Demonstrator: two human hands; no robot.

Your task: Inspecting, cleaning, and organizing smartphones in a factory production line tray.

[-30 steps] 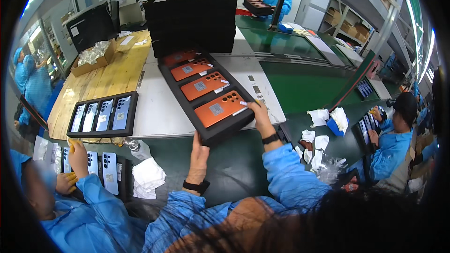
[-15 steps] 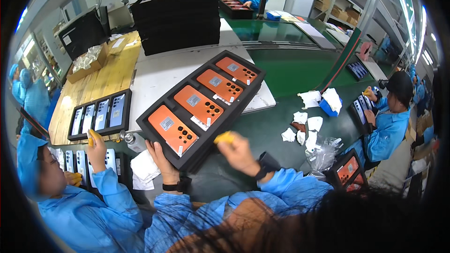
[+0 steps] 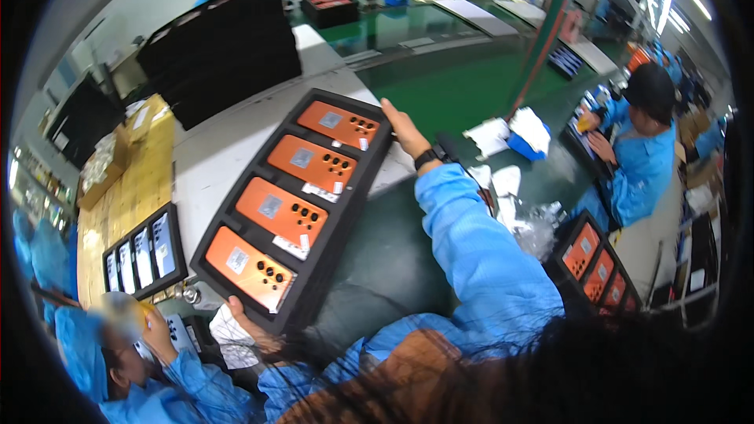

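Note:
A black foam tray (image 3: 308, 308) is tilted in front of me, with a row of several orange phones lying back up in its slots. One orange phone (image 3: 253, 257) sits at the near end, its dark camera lenses toward the right. My left hand (image 3: 253, 330) grips the near corner, thumb along the edge and the other fingers hidden. At the far right corner, my right hand (image 3: 407, 133) clasps the tray's side with its thumb on top; its remaining fingers are out of sight underneath. Whether it is one thick tray or two stacked, I cannot tell.
A tall black stack of trays (image 3: 224, 59) stands beyond on the white surface. Left lies a tray of pale phones (image 3: 177, 255), near a co-worker (image 3: 157, 338). Right are a blue bin (image 3: 528, 146), white cloths (image 3: 507, 182), another tray of orange phones (image 3: 559, 250) and a second co-worker (image 3: 640, 149).
My right hand has gone from beside the tray to its far right corner and taken hold. The yellow cloth it held is no longer visible. The whole view has turned and shifted.

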